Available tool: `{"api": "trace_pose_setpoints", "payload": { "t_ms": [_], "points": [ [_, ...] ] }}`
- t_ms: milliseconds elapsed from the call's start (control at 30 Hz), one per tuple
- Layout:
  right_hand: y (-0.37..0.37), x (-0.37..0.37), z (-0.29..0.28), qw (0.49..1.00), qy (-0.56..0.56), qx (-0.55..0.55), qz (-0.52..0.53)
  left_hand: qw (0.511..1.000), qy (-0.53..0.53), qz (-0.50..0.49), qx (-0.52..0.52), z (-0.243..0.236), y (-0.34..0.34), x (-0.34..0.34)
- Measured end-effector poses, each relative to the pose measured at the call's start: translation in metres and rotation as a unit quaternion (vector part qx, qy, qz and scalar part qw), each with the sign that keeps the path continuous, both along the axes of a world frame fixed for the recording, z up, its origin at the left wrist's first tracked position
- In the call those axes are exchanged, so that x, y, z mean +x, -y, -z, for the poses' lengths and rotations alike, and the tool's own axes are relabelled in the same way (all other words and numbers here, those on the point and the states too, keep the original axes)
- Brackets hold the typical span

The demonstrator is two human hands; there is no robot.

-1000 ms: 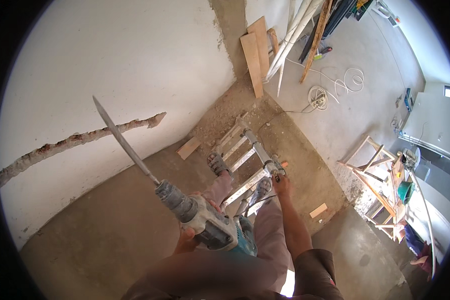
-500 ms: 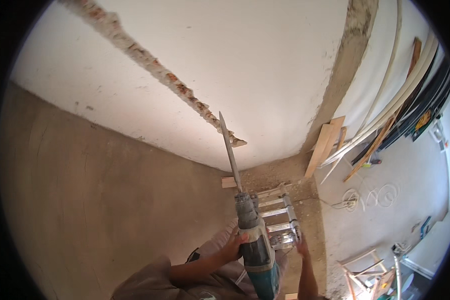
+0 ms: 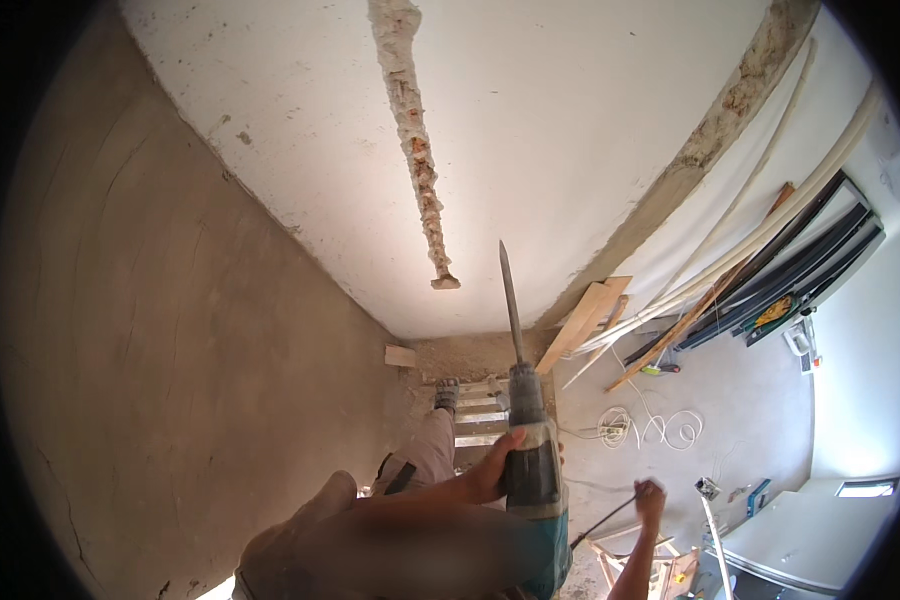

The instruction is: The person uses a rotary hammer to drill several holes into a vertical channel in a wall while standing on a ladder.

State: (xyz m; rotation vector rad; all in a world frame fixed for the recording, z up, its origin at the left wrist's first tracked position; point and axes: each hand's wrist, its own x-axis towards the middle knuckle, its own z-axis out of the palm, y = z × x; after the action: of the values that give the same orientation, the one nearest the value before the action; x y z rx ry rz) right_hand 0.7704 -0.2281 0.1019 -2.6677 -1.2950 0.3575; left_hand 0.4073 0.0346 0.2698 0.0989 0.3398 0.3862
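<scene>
The left hand [image 3: 490, 470] was wrapped around a demolition hammer [image 3: 534, 475] and the right hand [image 3: 650, 498] closed on a dark cable [image 3: 604, 521], while ahead of the left a chased wall channel [image 3: 419, 150] ended at unbroken plaster [image 3: 470, 311].

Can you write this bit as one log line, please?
left hand: grips power hammer | right hand: holds dark cord | chisel: right of wall groove in view | rest: leaning wooden boards

Smooth metal chisel [image 3: 511, 300], rough wall groove [image 3: 419, 155]
</scene>
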Motion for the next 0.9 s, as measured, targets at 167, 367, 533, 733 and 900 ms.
{"api": "trace_pose_setpoints", "payload": {
  "t_ms": [167, 367, 533, 733, 900],
  "points": [
    [-0.113, -0.060, -0.183, 0.977, -0.172, 0.089, -0.092, 0.999, 0.013, -0.052, 0.010, -0.042, -0.042, -0.013],
    [-0.138, -0.202, -0.292, 0.870, -0.353, 0.191, -0.287, 0.987, -0.082, -0.131, 0.044, -0.090, -0.108, -0.043],
    [-0.145, -0.238, -0.282, 0.768, -0.547, 0.204, -0.265, 0.988, -0.069, -0.132, 0.027, -0.107, -0.150, -0.052],
    [-0.202, -0.295, -0.328, 0.891, -0.291, 0.237, -0.254, 0.990, -0.068, -0.124, 0.004, -0.115, -0.185, -0.069],
    [-0.216, -0.308, -0.331, 0.867, -0.386, 0.290, -0.125, 0.991, -0.003, -0.127, 0.049, -0.129, -0.214, -0.076]
  ]
}}
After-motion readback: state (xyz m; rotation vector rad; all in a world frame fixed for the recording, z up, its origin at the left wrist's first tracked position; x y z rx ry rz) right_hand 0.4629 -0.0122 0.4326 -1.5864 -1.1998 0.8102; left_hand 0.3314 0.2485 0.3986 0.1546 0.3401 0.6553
